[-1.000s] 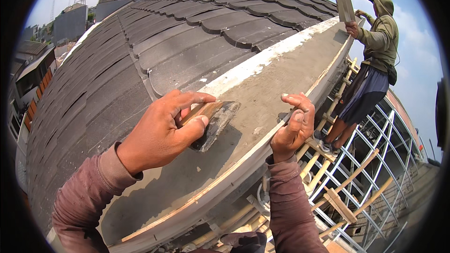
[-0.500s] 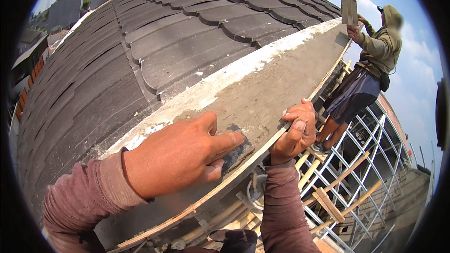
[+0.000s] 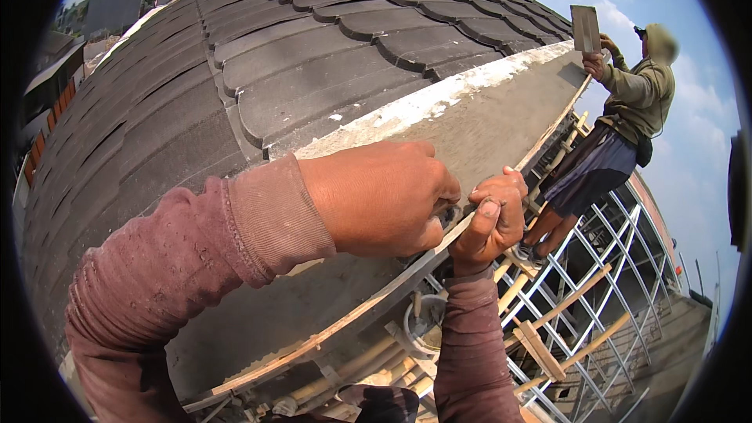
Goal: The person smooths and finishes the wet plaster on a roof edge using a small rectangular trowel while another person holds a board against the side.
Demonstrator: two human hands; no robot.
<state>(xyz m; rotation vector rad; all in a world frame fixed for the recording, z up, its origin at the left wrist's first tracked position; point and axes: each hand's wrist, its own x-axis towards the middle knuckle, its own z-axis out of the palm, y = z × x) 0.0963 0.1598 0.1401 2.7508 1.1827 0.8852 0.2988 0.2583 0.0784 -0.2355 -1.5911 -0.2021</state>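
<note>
My left hand (image 3: 376, 196) is closed, back upward, over the grey wet mortar (image 3: 501, 113) along the roof's sloping edge. Beneath its fingers is a dark flat trowel, now almost wholly hidden by the hand. My right hand (image 3: 493, 219) is closed around the thin wooden batten (image 3: 368, 307) that borders the mortar. The two hands nearly meet, the left one just beside the right fingers.
Dark roof tiles (image 3: 305, 86) rise beyond a white strip (image 3: 439, 98). A co-worker (image 3: 638, 102) stands at the far right, holding a flat rectangular board (image 3: 585, 29). Below the edge are bamboo poles, a bucket (image 3: 424, 321) and a metal framework (image 3: 619, 266) over a drop.
My left hand has slid up and right along the mortar toward my right hand, covering the trowel. My right hand stays on the batten.
</note>
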